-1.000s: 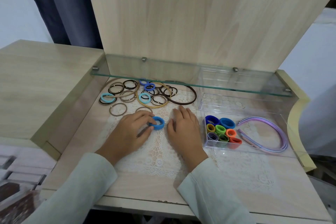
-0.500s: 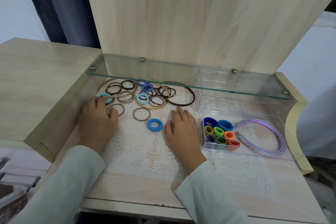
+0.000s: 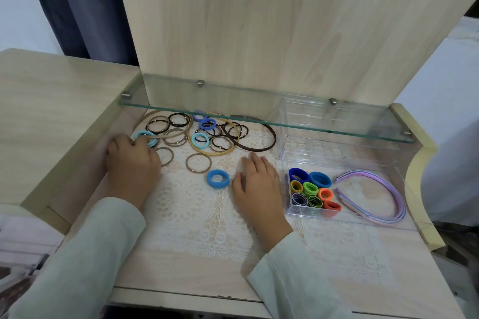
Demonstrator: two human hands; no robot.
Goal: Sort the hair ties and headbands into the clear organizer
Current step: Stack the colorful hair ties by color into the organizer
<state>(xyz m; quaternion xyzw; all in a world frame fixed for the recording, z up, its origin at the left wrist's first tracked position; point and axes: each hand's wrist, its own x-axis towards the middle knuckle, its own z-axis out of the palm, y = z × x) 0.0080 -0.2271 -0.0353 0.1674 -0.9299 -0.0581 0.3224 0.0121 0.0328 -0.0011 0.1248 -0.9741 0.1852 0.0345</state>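
Note:
My left hand [image 3: 132,163] lies at the left of the lace mat, its fingertips curled onto a light blue hair tie [image 3: 151,140] at the edge of the loose pile of hair ties [image 3: 210,134]. My right hand [image 3: 256,184] rests flat on the mat with nothing in it. A thick blue hair tie [image 3: 218,178] lies alone just left of it. The clear organizer [image 3: 324,153] stands on the right; its front left compartment holds several coloured ties [image 3: 311,189], and purple headbands [image 3: 383,189] lie in the right part.
A glass shelf [image 3: 259,116] juts out low over the back of the pile and the organizer. A gold headband [image 3: 230,150] and a dark brown headband [image 3: 259,147] lie among the ties. Wooden walls close in the left side and the back.
My left hand let go of the thick blue tie in the middle and moved left and back to the light blue tie. The right hand has stayed flat.

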